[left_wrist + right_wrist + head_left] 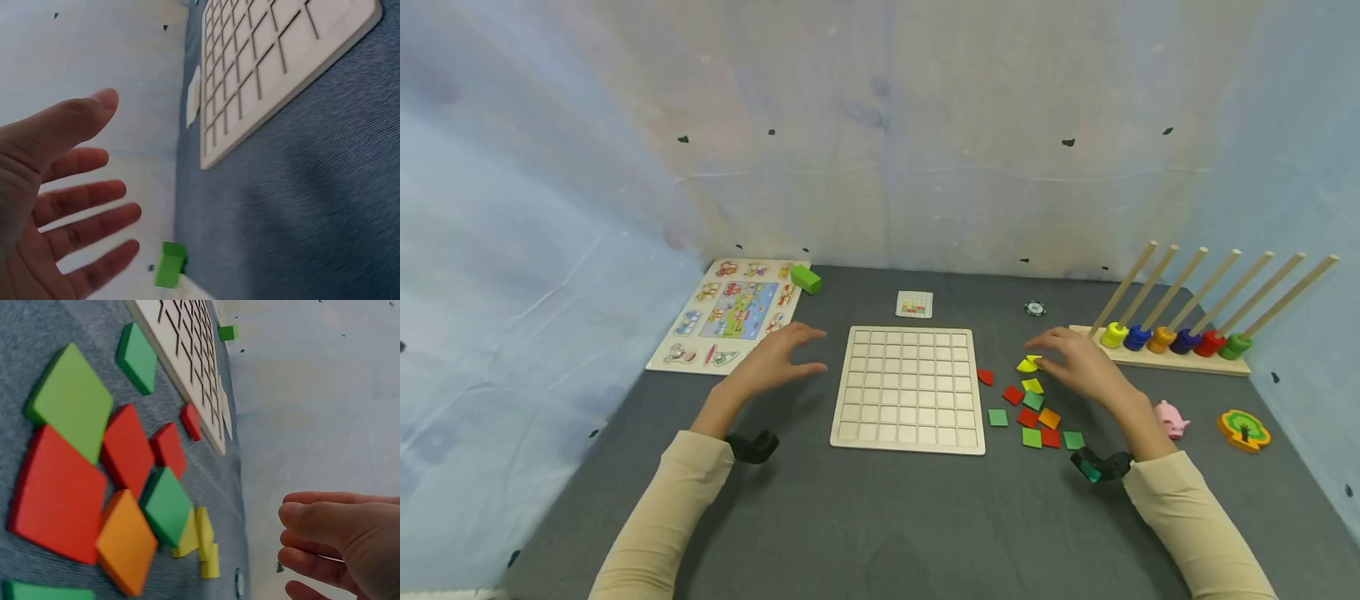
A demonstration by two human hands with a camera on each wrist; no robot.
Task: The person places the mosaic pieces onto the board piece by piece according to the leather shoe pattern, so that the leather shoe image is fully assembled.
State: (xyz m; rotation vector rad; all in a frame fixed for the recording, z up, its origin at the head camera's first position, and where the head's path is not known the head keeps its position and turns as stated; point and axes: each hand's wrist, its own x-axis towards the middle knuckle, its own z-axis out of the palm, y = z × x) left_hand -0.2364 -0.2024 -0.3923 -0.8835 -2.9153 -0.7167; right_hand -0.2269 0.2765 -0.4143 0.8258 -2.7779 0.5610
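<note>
On the grey worktop [880, 517], coloured square tiles [1033, 417] lie loose just right of the empty wooden grid board [910, 387]. Beyond them the right hand [1078, 362] hovers, fingers relaxed, holding nothing. Left of the board, the left hand [771, 362] hovers with fingers spread.

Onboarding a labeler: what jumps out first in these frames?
The empty wooden grid board at table centre, with loose coloured square tiles scattered just right of it. Both hands hover open: left hand beside the board, right hand over the tiles. Far right, a peg rack with coloured rings.
</note>
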